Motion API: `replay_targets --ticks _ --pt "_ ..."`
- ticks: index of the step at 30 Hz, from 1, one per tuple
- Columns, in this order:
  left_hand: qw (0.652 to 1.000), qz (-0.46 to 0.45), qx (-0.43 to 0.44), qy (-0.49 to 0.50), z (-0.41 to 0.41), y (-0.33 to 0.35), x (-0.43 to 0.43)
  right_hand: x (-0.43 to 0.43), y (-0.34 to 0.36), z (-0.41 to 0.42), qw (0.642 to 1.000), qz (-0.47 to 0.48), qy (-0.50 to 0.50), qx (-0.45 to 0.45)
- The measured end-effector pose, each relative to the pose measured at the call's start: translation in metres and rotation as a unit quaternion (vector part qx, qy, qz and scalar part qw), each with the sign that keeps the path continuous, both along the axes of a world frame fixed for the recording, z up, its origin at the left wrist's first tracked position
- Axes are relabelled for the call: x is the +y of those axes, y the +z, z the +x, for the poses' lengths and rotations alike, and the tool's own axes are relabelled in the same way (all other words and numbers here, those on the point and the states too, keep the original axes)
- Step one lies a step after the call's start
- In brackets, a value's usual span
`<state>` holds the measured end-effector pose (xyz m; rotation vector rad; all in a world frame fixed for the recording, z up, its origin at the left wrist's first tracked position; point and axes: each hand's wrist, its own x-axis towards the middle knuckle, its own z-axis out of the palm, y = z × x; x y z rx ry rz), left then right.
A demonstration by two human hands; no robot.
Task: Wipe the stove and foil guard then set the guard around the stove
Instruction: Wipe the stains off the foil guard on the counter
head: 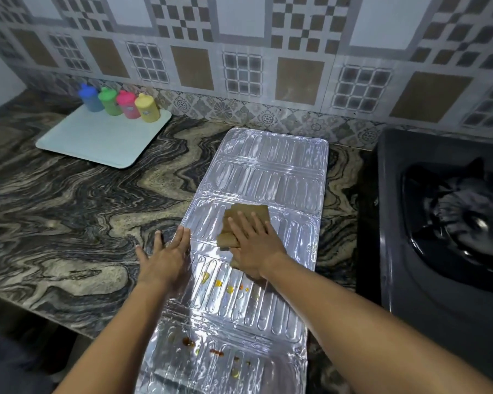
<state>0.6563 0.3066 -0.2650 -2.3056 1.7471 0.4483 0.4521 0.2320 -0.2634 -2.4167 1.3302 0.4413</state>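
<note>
A silver foil guard (268, 172) lies flat on the marbled counter, unfolded into several ribbed panels that run from the wall toward me. Orange and red spots (225, 285) mark its nearer panels. My right hand (256, 243) presses flat, fingers straight, on a folded brown cloth (248, 216) on a middle panel. With fingers spread, my left hand (165, 257) rests on the guard's left edge and the counter beside it. The black stove (444, 223) stands to the right, its burner blurred.
A pale tray (97, 143) sits at the back left with blue, green, pink and yellow bottles (117, 105) on its far edge. A patterned tiled wall (239, 52) backs the counter. The counter's front edge (26, 305) drops off at the lower left.
</note>
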Motion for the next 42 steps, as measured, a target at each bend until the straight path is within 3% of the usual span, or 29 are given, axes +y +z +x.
replay_targets --ticks 15,26,30,35,39,42 --pt "1.000 0.018 -0.003 0.005 -0.005 0.010 0.001 -0.013 0.022 -0.086 0.970 0.098 -0.157 0.161" --pt "1.000 0.015 -0.008 -0.001 -0.005 0.005 -0.002 -0.025 0.072 -0.078 0.973 0.031 -0.199 0.114" --pt "1.000 0.008 -0.003 0.003 -0.006 0.003 -0.002 -0.047 0.107 -0.067 0.956 0.081 -0.279 -0.033" --pt "0.997 -0.001 0.072 0.004 0.003 0.012 -0.001 -0.046 0.136 -0.036 0.899 0.165 -0.308 -0.263" --pt "0.988 -0.094 0.123 0.015 0.018 0.022 0.013 -0.017 0.135 -0.010 0.875 0.220 -0.262 -0.343" --pt "0.989 -0.103 0.102 0.014 0.036 0.023 0.035 0.008 0.117 0.011 0.901 0.192 -0.187 -0.342"
